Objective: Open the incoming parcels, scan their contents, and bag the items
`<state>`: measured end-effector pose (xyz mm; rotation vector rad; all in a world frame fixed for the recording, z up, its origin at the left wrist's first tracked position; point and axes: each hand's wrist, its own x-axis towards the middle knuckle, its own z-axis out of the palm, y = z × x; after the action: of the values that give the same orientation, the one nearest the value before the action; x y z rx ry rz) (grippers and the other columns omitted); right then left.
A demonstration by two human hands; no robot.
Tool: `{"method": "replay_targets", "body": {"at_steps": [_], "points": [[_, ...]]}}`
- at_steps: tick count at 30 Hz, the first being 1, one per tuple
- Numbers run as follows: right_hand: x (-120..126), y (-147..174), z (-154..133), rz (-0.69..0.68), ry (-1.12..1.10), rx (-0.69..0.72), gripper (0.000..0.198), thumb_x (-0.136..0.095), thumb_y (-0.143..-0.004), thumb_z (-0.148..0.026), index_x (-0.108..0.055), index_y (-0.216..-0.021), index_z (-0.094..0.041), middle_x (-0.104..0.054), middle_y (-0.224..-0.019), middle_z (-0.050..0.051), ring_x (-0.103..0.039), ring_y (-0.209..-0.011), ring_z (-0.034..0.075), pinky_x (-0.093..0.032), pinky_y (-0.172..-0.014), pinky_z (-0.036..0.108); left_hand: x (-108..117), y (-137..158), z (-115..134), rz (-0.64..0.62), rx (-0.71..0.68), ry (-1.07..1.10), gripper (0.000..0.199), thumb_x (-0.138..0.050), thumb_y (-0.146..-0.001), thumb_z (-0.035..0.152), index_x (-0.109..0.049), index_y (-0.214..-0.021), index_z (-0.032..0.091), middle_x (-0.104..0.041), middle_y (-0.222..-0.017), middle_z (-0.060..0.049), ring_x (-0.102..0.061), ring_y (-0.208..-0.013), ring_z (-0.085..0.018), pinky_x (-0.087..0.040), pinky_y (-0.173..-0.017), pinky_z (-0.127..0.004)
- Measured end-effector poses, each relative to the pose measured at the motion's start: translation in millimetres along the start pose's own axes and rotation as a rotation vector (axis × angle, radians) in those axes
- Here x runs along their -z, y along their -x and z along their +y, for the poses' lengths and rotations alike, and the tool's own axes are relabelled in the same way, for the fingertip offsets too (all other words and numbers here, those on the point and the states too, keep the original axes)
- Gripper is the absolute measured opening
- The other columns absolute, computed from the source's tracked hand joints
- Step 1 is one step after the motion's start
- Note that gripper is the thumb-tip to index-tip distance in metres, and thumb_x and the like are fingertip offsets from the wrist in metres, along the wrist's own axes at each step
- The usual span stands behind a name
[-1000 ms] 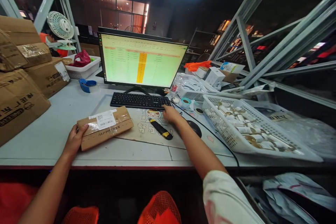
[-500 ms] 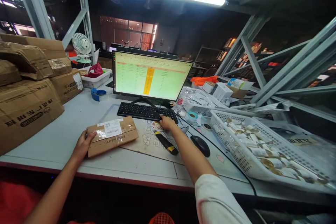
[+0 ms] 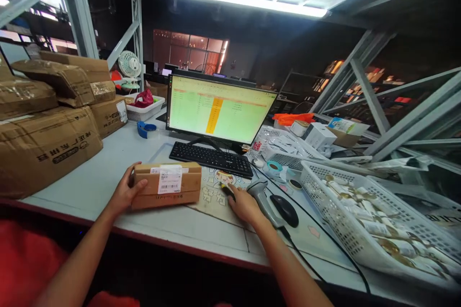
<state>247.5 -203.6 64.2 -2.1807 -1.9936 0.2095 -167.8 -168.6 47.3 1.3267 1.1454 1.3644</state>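
Both hands bare: left hand (image 3: 129, 191), right hand (image 3: 245, 205). Forearms bare and slender too, left forearm (image 3: 90, 244) and right forearm (image 3: 288, 259), smooth taper into the wrist. Red fabric (image 3: 21, 264) lower left, soft and blurred, plus smaller red patch (image 3: 114, 299) at bottom edge; can't confirm either is worn.

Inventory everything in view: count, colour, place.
Table: one, white, centre
Monitor: one, black, back
Keyboard: one, black, before monitor
Cutter: one, black-yellow, before keyboard
Mouse: one, black, right of keyboard
Scanner: one, grey, left of mouse
Parcel: one, brown, left of cutter
Tape dispenser: one, blue, left of monitor
Cartons: several, brown, far left
Fan: one, pale, back left
Baskets: several, white, left and right
Bundle: one, orange, right of monitor
Lamps: several, white, overhead
Background clutter: uncertain count, mixed, dim
Left hand: one, bare, on parcel
Right hand: one, bare, at cutter
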Motion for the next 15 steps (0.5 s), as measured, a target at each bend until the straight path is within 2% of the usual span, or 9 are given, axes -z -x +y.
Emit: {"method": "replay_targets", "body": {"at_steps": [3, 6, 8, 10, 12, 15], "points": [[5, -4, 4, 0.004, -0.156, 0.016, 0.054, -0.037, -0.098, -0.019, -0.051, -0.149, -0.011, -0.069, -0.127, 0.019, -0.068, -0.113, 0.029, -0.051, -0.098, 0.041, -1, 2, 13, -0.095, -0.093, -0.086, 0.096, -0.081, -0.070, 0.060, -0.041, -0.149, 0.023, -0.063, -0.131, -0.012, -0.063, -0.120, -0.032, -0.053, -0.101, -0.038], [8, -6, 1, -0.068, -0.346, 0.005, 0.055, -0.027, -0.102, -0.027, -0.044, -0.152, -0.013, -0.074, -0.097, 0.010, -0.073, -0.081, 0.022, -0.057, -0.072, 0.033, 7, 7, 23, -0.201, -0.172, -0.232, 0.093, -0.081, -0.073, 0.055, -0.039, -0.151, 0.028, -0.060, -0.136, -0.011, -0.062, -0.124, -0.032, -0.051, -0.105, -0.038], [9, -3, -4, -0.099, -0.564, 0.000, 0.057, -0.035, -0.101, -0.041, -0.045, -0.150, -0.013, -0.068, -0.078, 0.003, -0.067, -0.061, 0.020, -0.054, -0.056, 0.029, 17, 13, 26, -0.268, -0.278, -0.398, 0.083, -0.081, -0.076, 0.049, -0.044, -0.148, 0.030, -0.058, -0.142, -0.010, -0.057, -0.132, -0.032, -0.046, -0.112, -0.042], [10, 1, -9, -0.105, -0.733, 0.003, 0.062, -0.050, -0.096, -0.051, -0.050, -0.146, -0.014, -0.062, -0.070, -0.001, -0.061, -0.053, 0.017, -0.050, -0.050, 0.027, 29, 19, 23, -0.323, -0.447, -0.574, 0.062, -0.076, -0.081, 0.038, -0.052, -0.138, 0.030, -0.055, -0.148, -0.008, -0.052, -0.138, -0.032, -0.040, -0.118, -0.048], [9, 4, -13, -0.120, -0.776, 0.014, 0.066, -0.060, -0.091, -0.053, -0.052, -0.145, -0.016, -0.060, -0.067, -0.003, -0.058, -0.051, 0.016, -0.047, -0.047, 0.025, 41, 26, 12, -0.342, -0.595, -0.707, 0.043, -0.069, -0.083, 0.024, -0.060, -0.125, 0.029, -0.055, -0.149, -0.008, -0.052, -0.138, -0.031, -0.039, -0.119, -0.051], [7, 7, -20, -0.151, -0.762, 0.022, 0.071, -0.069, -0.085, -0.049, -0.051, -0.146, -0.016, -0.060, -0.067, -0.003, -0.057, -0.050, 0.015, -0.044, -0.045, 0.024, 54, 39, -13, -0.328, -0.651, -0.811, 0.042, -0.063, -0.077, 0.012, -0.063, -0.117, 0.027, -0.058, -0.146, -0.010, -0.055, -0.135, -0.032, -0.044, -0.114, -0.051]]}}
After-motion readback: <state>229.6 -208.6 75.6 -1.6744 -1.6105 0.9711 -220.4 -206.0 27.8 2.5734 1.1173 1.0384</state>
